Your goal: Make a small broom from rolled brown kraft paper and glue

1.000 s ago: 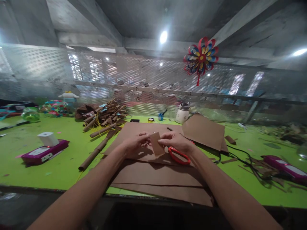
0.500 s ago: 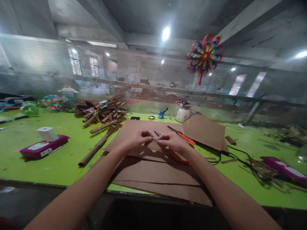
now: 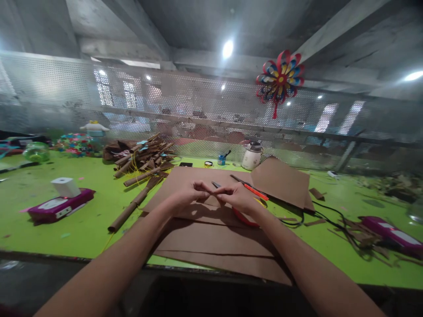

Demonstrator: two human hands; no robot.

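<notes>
My left hand (image 3: 196, 192) and my right hand (image 3: 235, 197) meet above brown paper sheets (image 3: 211, 237), thumbs and fingers pinched tip to tip. Whatever they pinch is small and brownish, mostly hidden by the fingers. Under my right hand lies a pair of scissors with a red handle (image 3: 244, 218), its metal tip showing between the hands. Just beyond that hand rests a dark-tipped tool with an orange handle (image 3: 256, 192). A bit of yellow (image 3: 260, 202) shows beside my right wrist.
Rolled brown paper tubes (image 3: 145, 160) with yellow string lie at left. A folded brown sheet (image 3: 282, 180) sits right, near a white bottle (image 3: 251, 156) and blue jar (image 3: 221, 159). Purple devices (image 3: 62, 206) and black cables (image 3: 343, 224) occupy the sides; a perforated screen stands behind.
My two hands have come closer, so their fingertips now meet. The yellow bit by my right wrist has come into sight. The view has tilted very slightly.
</notes>
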